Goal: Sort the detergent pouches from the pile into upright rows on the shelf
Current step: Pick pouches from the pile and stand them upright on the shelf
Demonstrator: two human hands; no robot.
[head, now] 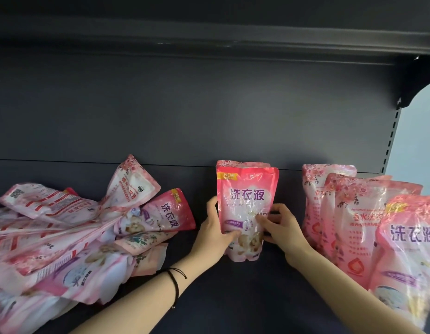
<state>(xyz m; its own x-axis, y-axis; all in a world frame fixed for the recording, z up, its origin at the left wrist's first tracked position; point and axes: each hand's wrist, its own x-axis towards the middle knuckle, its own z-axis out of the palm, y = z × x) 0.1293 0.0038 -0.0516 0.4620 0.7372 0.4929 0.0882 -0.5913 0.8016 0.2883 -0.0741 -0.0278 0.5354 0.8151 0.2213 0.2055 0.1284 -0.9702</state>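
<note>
- I read the held pouch (245,196) as standing in the middle of the shelf (233,297), long axis vertical, printed face towards the camera; the pile (64,237) lies well to its left and the standing row (349,213) to its right
- The left hand (216,227) grips its left edge, thumb pressed on the lower front, the other fingers running up the side and round the back where I lose them
- The right hand (279,227) pinches the right edge, thumb on the front, fingers curled behind; both hands are closed on this one pouch and carry nothing else
- Just behind it the top of a second pouch (233,163) shows, so I judge a new row is being built here, front to back
- What the next move turns on: the pouch sits between the two hands, and I cannot tell whether its base is touching the shelf floor; its neighbour is straight behind it, away from the wrists, so I would settle it back and down without tipping the axis
- For the next pick the pile is on the left hand's side, so that hand is nearer
</note>
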